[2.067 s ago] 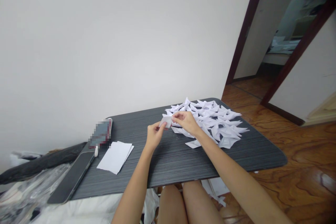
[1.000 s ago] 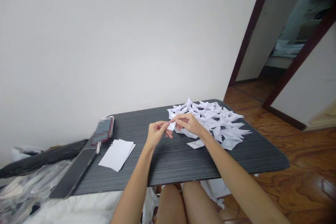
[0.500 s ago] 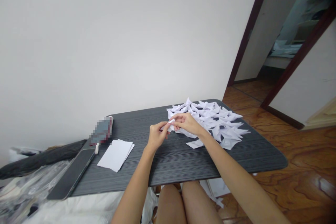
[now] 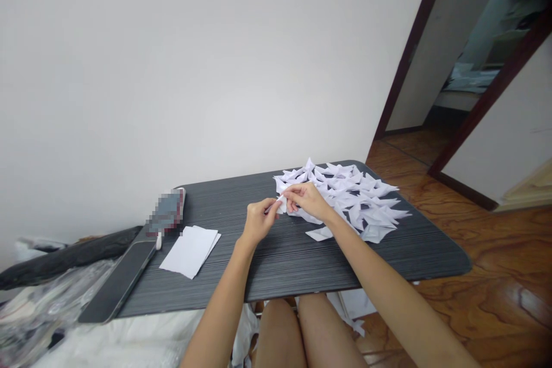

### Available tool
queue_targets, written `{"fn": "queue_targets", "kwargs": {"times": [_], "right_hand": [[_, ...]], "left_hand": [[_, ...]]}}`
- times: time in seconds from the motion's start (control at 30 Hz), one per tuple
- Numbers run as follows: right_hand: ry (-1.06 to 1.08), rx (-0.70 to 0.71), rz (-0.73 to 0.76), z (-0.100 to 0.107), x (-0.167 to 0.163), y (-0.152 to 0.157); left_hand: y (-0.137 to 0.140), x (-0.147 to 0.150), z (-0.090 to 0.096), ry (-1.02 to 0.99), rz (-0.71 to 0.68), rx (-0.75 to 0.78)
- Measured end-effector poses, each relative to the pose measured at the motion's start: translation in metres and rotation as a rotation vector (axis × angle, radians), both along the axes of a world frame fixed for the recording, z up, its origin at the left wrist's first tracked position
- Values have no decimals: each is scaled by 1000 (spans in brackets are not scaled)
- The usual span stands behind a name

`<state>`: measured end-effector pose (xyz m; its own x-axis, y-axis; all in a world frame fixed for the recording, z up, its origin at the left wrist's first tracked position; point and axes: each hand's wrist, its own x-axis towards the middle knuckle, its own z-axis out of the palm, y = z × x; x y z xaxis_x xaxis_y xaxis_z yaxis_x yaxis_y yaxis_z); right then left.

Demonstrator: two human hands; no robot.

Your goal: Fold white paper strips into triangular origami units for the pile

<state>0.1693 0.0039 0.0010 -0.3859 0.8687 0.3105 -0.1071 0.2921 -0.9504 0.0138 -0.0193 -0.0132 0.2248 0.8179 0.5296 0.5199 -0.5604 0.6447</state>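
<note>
A small piece of folded white paper (image 4: 282,204) is pinched between my two hands, just above the dark table (image 4: 233,213). My left hand (image 4: 260,218) grips its left side between thumb and fingers. From the right, my right hand (image 4: 307,199) pinches its upper edge. Fingers hide much of the fold, so its exact shape cannot be made out. Behind and to the right of my right hand lies a spread of several folded white paper boats (image 4: 351,195). To the left of my left hand is a small stack of white paper sheets (image 4: 190,251).
A phone (image 4: 121,282) rests on the table's left edge, beside a blurred-out item (image 4: 166,213) and a small white object (image 4: 159,241). Plastic-wrapped goods (image 4: 60,305) crowd the left side. A white wall (image 4: 215,69) stands behind; a doorway opens at right.
My right hand's fingers have shifted slightly on the folded paper, toward its upper edge. My left hand keeps its grip. The boats and the sheets lie as before.
</note>
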Motion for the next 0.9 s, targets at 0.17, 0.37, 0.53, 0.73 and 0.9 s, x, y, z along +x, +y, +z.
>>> {"fn": "queue_targets", "kwargs": {"times": [0.17, 0.37, 0.53, 0.73, 0.9], "right_hand": [[-57, 36, -82, -3, -4, -1], [-55, -18, -49, -1, -6, -4], [-40, 9, -141, -2, -3, 0], [-43, 17, -228, -9, -3, 5], [-28, -4, -91, -5, 0, 2]], "left_hand": [[-2, 2, 2, 26, -29, -27], [-1, 5, 2, -97, -17, -124], [-1, 5, 1, -163, -166, -255], [4, 1, -6, -200, -127, -336], [8, -2, -1, -273, -155, -404]]}}
